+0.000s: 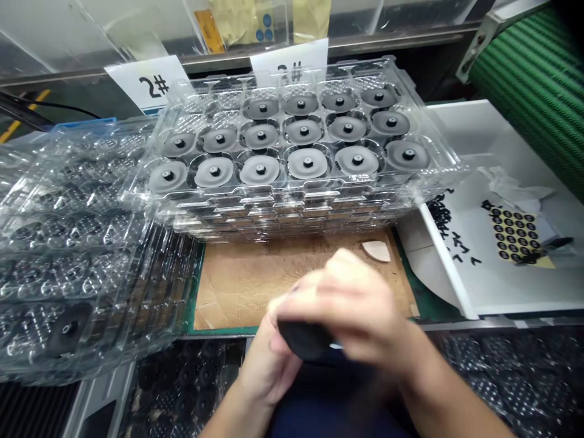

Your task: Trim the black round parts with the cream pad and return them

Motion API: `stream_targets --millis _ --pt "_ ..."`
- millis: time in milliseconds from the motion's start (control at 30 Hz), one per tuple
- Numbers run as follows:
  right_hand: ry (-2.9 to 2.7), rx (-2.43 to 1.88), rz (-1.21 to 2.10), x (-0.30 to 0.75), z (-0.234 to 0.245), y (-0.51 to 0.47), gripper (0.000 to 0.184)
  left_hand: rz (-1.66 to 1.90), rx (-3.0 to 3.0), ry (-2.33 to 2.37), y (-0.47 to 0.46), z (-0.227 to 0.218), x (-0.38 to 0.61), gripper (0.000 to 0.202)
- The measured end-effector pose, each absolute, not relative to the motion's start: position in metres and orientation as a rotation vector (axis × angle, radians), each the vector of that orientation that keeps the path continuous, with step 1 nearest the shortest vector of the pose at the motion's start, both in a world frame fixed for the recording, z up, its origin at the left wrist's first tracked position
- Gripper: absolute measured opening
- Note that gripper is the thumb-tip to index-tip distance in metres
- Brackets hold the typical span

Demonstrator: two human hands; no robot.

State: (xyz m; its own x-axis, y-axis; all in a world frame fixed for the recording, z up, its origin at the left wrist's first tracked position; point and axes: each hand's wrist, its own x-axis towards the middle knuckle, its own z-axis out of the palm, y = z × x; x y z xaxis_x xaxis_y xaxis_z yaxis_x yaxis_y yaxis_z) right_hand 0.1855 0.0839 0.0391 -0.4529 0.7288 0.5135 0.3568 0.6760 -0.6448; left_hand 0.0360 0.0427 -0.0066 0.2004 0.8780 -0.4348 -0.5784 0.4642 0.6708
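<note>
My two hands meet low in the middle, over the front edge of a brown cardboard sheet (pixel 255 280). Between them sits a black round part (pixel 305 338). My left hand (pixel 269 365) cups it from below with fingers curled round it. From above, my right hand (pixel 360 310) presses onto the part, blurred by motion, fingers closed over it. Behind the cardboard stands a stack of clear plastic trays (pixel 292 188); the top tray holds rows of grey discs (pixel 260 170) with black centre studs.
Clear blister trays (pixel 77 243) are piled at the left, one pocket holding a black part (pixel 68 328). A white bin (pixel 502 286) at the right holds a yellow sheet of black dots (pixel 517 234) and small black pieces. A green ribbed roller (pixel 538 79) sits far right.
</note>
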Motion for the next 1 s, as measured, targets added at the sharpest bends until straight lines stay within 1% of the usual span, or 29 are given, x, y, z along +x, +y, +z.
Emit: stream_targets --millis 100,133,233,300,367,467,567,633,733,767,867,900,1000 --pt "-1.847 -1.363 0.823 0.200 -0.001 0.087 0.021 1.064 0.282 0.839 0.042 -0.006 0.033 0.055" --pt "-1.804 -1.478 0.884 0.204 -0.019 0.084 0.019 1.076 0.238 0.826 0.042 -0.005 0.032 0.056" --pt "-1.805 -1.547 1.018 0.210 -0.068 0.068 0.018 1.103 0.185 0.812 0.043 -0.005 0.026 0.055" --pt "-1.780 -1.565 1.075 0.211 -0.084 0.059 0.017 1.108 0.185 0.810 0.044 -0.005 0.024 0.056" --pt "-1.710 -1.591 1.082 0.209 -0.077 0.054 0.019 1.099 0.181 0.814 0.044 -0.006 0.025 0.058" --pt "-1.584 -1.556 1.028 0.199 -0.030 0.059 0.022 1.084 0.184 0.817 0.045 -0.006 0.032 0.058" --pt "-1.575 -1.302 0.936 0.183 0.022 0.066 0.019 1.066 0.194 0.825 0.044 -0.006 0.036 0.057" --pt "-1.721 -1.153 0.967 0.173 0.042 0.068 0.018 1.050 0.182 0.855 0.043 -0.006 0.034 0.053" --pt "-1.946 -1.132 1.123 0.168 0.047 0.070 0.019 1.080 0.168 0.930 0.044 -0.006 0.027 0.048" --pt "-1.958 -1.165 1.113 0.167 0.045 0.071 0.019 1.101 0.174 0.944 0.045 -0.006 0.025 0.050" --pt "-1.825 -1.194 0.879 0.164 0.038 0.069 0.021 1.131 0.211 0.950 0.046 -0.004 0.022 0.056" --pt "-1.783 -1.169 0.852 0.163 0.036 0.067 0.022 1.121 0.230 0.941 0.046 -0.003 0.022 0.058" --pt "-1.723 -1.114 0.993 0.167 0.032 0.060 0.019 1.063 0.266 0.881 0.045 0.002 0.023 0.060"
